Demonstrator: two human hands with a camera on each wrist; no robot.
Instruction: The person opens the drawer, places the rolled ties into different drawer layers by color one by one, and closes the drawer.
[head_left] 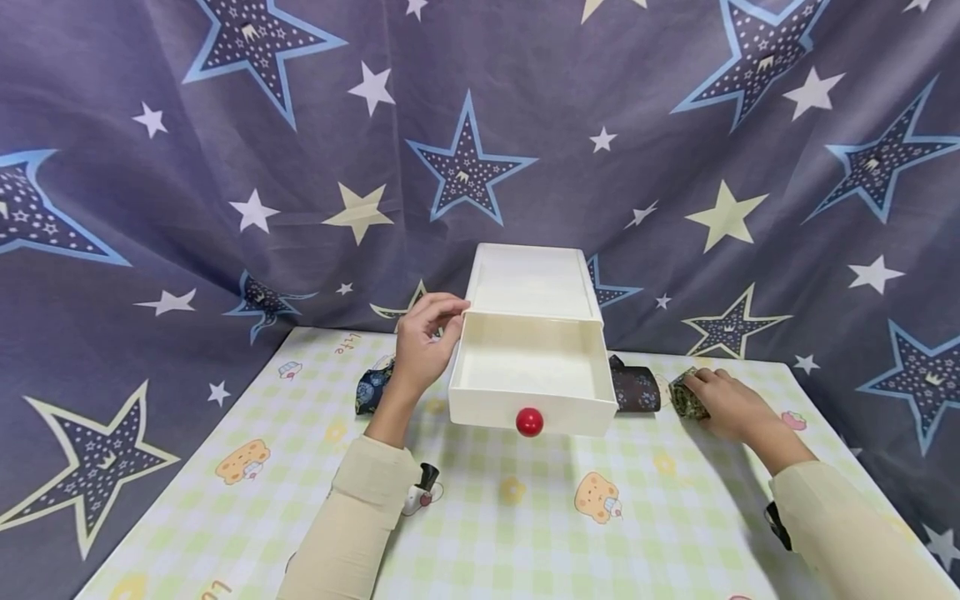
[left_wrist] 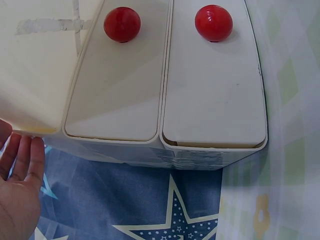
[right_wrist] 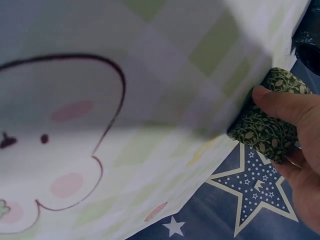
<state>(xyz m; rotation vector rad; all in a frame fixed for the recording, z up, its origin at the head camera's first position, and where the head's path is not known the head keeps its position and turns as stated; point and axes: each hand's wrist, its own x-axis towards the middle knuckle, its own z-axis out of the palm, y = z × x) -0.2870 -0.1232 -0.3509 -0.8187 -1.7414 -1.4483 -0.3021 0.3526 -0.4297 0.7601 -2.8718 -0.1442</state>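
A white drawer cabinet [head_left: 531,279] stands at the back of the table, and its top drawer [head_left: 532,371] with a red knob [head_left: 529,422] is pulled out and looks empty. My left hand [head_left: 423,337] rests against the cabinet's upper left corner. In the left wrist view its fingers [left_wrist: 22,165] lie fairly straight beside the cabinet [left_wrist: 210,100], whose two shut drawer fronts each carry a red knob [left_wrist: 213,22]. My right hand [head_left: 731,406] grips a green patterned fabric roll [head_left: 685,398] on the table, right of the drawer. In the right wrist view the thumb lies over that roll [right_wrist: 267,127].
A dark patterned roll [head_left: 636,387] lies just right of the drawer, and a blue patterned roll [head_left: 372,385] lies left of it behind my left wrist. The table wears a green checked cloth [head_left: 525,517]. A starred curtain [head_left: 225,167] hangs close behind.
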